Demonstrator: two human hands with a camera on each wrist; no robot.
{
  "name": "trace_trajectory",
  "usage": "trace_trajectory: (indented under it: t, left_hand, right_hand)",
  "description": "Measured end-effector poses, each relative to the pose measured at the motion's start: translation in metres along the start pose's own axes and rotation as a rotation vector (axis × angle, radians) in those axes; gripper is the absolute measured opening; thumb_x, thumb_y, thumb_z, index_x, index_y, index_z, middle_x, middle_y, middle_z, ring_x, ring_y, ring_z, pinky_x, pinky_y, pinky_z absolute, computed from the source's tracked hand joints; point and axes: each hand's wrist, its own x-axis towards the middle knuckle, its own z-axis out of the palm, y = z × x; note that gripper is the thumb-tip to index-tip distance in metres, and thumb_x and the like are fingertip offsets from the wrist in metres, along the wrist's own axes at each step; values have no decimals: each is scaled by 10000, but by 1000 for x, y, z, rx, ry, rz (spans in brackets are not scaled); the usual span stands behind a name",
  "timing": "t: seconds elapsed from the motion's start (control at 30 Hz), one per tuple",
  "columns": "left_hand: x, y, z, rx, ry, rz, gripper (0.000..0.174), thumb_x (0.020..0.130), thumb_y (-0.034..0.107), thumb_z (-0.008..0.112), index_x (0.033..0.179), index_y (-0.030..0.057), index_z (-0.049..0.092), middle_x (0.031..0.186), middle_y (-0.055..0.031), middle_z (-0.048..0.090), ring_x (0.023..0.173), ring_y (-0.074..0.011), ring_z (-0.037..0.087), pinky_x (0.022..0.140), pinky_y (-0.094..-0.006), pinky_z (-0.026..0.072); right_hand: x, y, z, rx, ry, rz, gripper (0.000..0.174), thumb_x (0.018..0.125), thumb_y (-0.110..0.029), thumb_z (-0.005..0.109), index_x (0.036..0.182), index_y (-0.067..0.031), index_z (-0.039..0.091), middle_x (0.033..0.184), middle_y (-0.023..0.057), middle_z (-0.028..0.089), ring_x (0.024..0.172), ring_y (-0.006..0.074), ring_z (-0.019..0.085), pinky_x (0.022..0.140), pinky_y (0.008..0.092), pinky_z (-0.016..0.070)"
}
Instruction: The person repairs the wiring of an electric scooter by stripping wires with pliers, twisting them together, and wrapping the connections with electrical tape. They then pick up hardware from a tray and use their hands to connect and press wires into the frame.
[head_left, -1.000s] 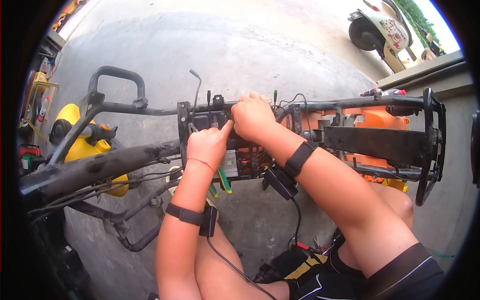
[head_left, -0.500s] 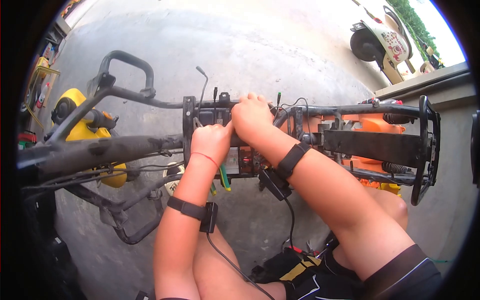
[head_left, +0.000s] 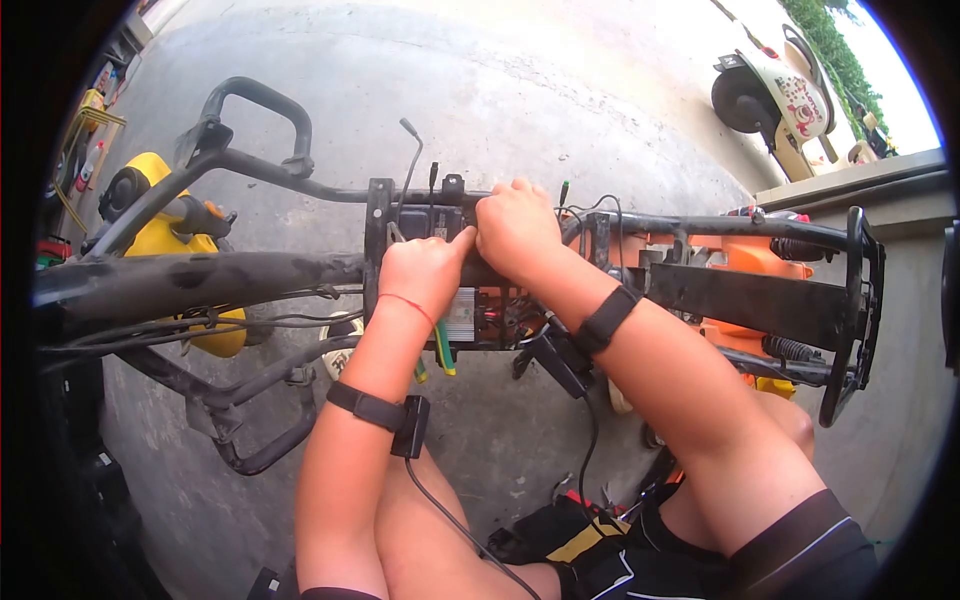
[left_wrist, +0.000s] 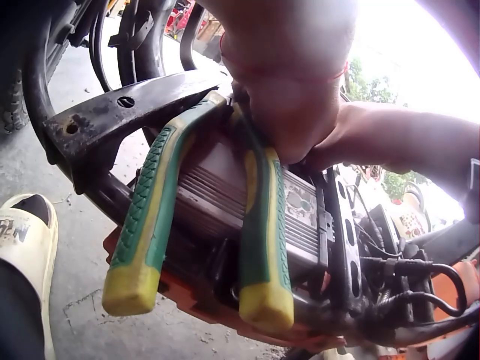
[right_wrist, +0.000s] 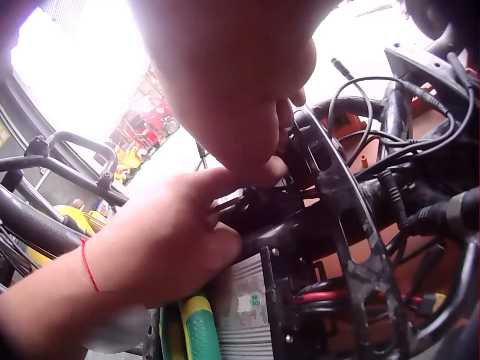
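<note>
My left hand (head_left: pixel 418 275) is over the black frame's middle bay, one digit stretched toward my right hand (head_left: pixel 520 232), whose fingers bend down at the upper rail. In the right wrist view the two hands meet above a black tube; whatever their fingertips hold is hidden. Below my left hand (left_wrist: pixel 289 97), two green-and-yellow tool handles (left_wrist: pixel 266 225) stand spread apart across a finned silver box (left_wrist: pixel 210 180); the tool's head is hidden. From the right wrist, my left hand (right_wrist: pixel 157 240) shows curled lower fingers beside the silver box (right_wrist: pixel 244 300).
Black tubes (head_left: pixel 200 280) and cables extend left, near a yellow part (head_left: pixel 222 330). On the right are a black flat bar (head_left: pixel 750 295), orange panels and a hoop-shaped rail (head_left: pixel 856 320). A white scooter (head_left: pixel 795 95) stands farther off. Tools and a dark bag lie near the legs.
The head view has shifted slightly, moving the frame's left end up in the picture. Both hands stay together at about the same place on the frame.
</note>
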Motion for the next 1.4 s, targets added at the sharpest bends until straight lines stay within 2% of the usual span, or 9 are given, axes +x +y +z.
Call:
trace_trajectory:
  t: [0.17, 0.23, 0.33, 0.67, 0.73, 0.97, 1.07, 1.13, 1.4]
  left_hand:
    - [-1, 1, -1, -9, 11, -1, 428, 853, 100, 538, 1233, 279, 615, 686, -40, 646, 649, -241, 676, 551, -378, 527]
    - [-1, 2, -3, -15, 11, -2, 419, 854, 100, 536, 1228, 268, 621, 692, -40, 644, 653, -241, 677, 559, -384, 529]
    - [-2, 0, -1, -18, 41, 10, 420, 856, 100, 533, 1232, 268, 619, 696, -44, 646, 655, -245, 677, 561, -387, 531]
    - [-1, 0, -1, -27, 13, -1, 431, 871, 100, 519, 1258, 275, 590, 708, -60, 656, 664, -251, 681, 573, -396, 540]
    - [-2, 1, 1, -12, 96, 15, 342, 878, 127, 537, 1174, 260, 647, 671, -36, 652, 635, -224, 684, 537, -363, 537]
    - [-2, 2, 0, -23, 83, 2, 304, 881, 123, 531, 1137, 236, 649, 677, -46, 664, 641, -232, 688, 534, -368, 537]
    - [-1, 2, 1, -30, 87, -6, 274, 885, 128, 529, 1113, 220, 651, 680, -49, 667, 638, -234, 689, 532, -370, 536]
    - [-3, 1, 2, -59, 114, 2, 249, 886, 132, 529, 1087, 213, 653, 676, -46, 669, 634, -233, 689, 531, -371, 533]
    - [-3, 0, 2, -76, 104, -10, 209, 891, 136, 527, 1044, 198, 655, 665, -42, 673, 633, -232, 693, 530, -363, 527]
  right_hand:
    - [5, 28, -11, 114, 15, -52, 155, 751, -190, 675, 856, -122, 767, 896, 88, 675, 942, 299, 597, 838, 401, 501]
    - [3, 36, -11, 217, 104, -202, 115, 771, -172, 669, 823, -115, 753, 876, 76, 653, 926, 293, 583, 848, 404, 483]
    - [-1, 35, -4, 173, 113, -277, 74, 773, -160, 671, 774, -120, 733, 883, 59, 626, 956, 278, 559, 880, 391, 449]
    - [-8, 8, 4, -6, 160, -217, 62, 726, -149, 661, 719, -114, 711, 899, 38, 607, 999, 249, 531, 902, 384, 405]
    - [-8, 5, 5, -46, 129, -201, 67, 711, -152, 662, 711, -110, 713, 897, 43, 613, 997, 249, 530, 899, 375, 399]
    - [-12, -5, 6, -89, 133, -138, 72, 711, -162, 666, 715, -112, 717, 872, 41, 617, 1004, 254, 535, 910, 385, 389]
    - [-13, -7, 7, -69, 73, -74, 93, 727, -163, 675, 770, -120, 746, 933, 57, 636, 1065, 259, 537, 948, 394, 372]
    - [-13, -4, 14, -24, 227, -27, 62, 739, -173, 674, 721, -131, 716, 869, 29, 621, 988, 256, 545, 902, 408, 393]
    - [-16, 3, 3, -34, 96, -149, 99, 735, -161, 656, 769, -130, 743, 917, 43, 631, 1049, 249, 531, 944, 394, 373]
